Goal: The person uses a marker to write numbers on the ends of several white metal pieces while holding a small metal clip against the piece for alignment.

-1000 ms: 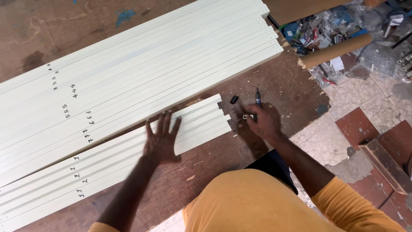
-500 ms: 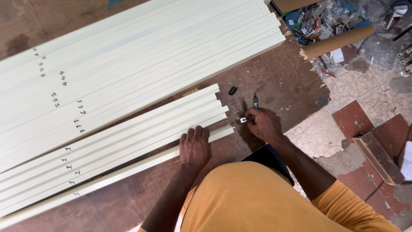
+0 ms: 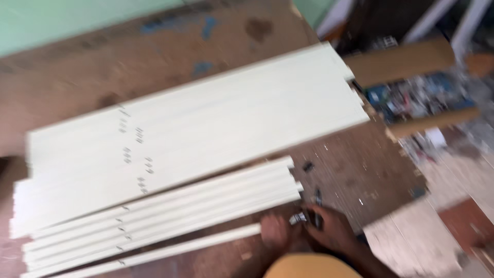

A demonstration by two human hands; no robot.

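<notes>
Picture heavily blurred; details soft.

Left hand point(image 3: 275, 232) low in the frame, closed over the near end of a single pale cream strip point(image 3: 170, 251) that runs away to its left across the brown board point(image 3: 360, 175). Fingers curled around that end; grasping it.

Right hand point(image 3: 329, 231) just beside the left, nearly touching it. Between the two hands a small shiny metal piece point(image 3: 297, 219), pinched at the right hand's fingertips as far as the blur allows. A dark pen-like tool point(image 3: 318, 198) stands out from the top of the right hand; whether it is held or lies on the board, cannot tell.

Just beyond the left hand: a smaller bundle of strips point(image 3: 206, 203), same cream colour, lying side by side and touching. About four or five ridges show; exact count not possible. Small dark marks along their far-left parts.

Farther beyond both hands: one wide batch of cream strips point(image 3: 206, 123), packed so closely that no single strip can be counted. Dark marks in scattered pairs on its left half.

One small dark object point(image 3: 307, 166) on the board beyond the right hand, apart from both bundles.

To the right of the right hand, well apart: two cardboard flaps point(image 3: 401, 62) around a heap of mixed clutter point(image 3: 417, 95), bluish and grey. Tiled floor point(image 3: 453, 175) past the board's edge.
</notes>
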